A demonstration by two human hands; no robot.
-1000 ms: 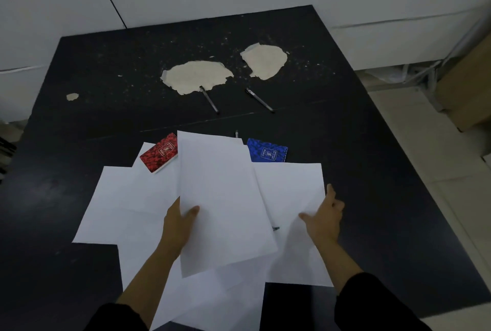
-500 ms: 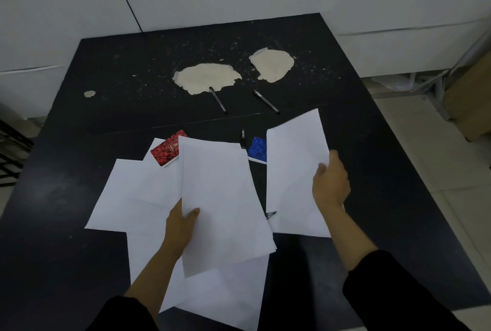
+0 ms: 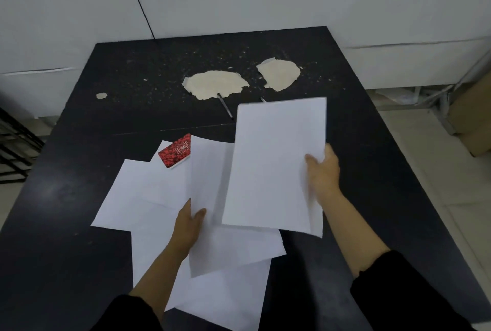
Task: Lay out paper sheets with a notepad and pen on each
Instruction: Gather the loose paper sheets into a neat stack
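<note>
My right hand [image 3: 322,171] grips the right edge of a white paper sheet [image 3: 273,163], which is lifted above the black table [image 3: 79,251]. My left hand [image 3: 187,227] holds the left edge of a second sheet [image 3: 210,198], thumb on top. Several more sheets [image 3: 140,192] lie overlapping on the table beneath. A red notepad [image 3: 175,150] rests on the far corner of the pile. One pen [image 3: 225,106] lies beyond, by a pale patch; only the tip of a second pen [image 3: 262,99] shows past the lifted sheet. The blue notepad is hidden.
Two pale worn patches [image 3: 215,83] mark the table's far half. A white wall stands behind the table. A cardboard box [image 3: 475,118] sits on the floor at the right, and a dark rack [image 3: 13,150] at the left.
My right hand has taken hold of a sheet at the right, lifted it and carried it up and leftward, so it now covers the blue notepad. My left hand kept its sheet.
</note>
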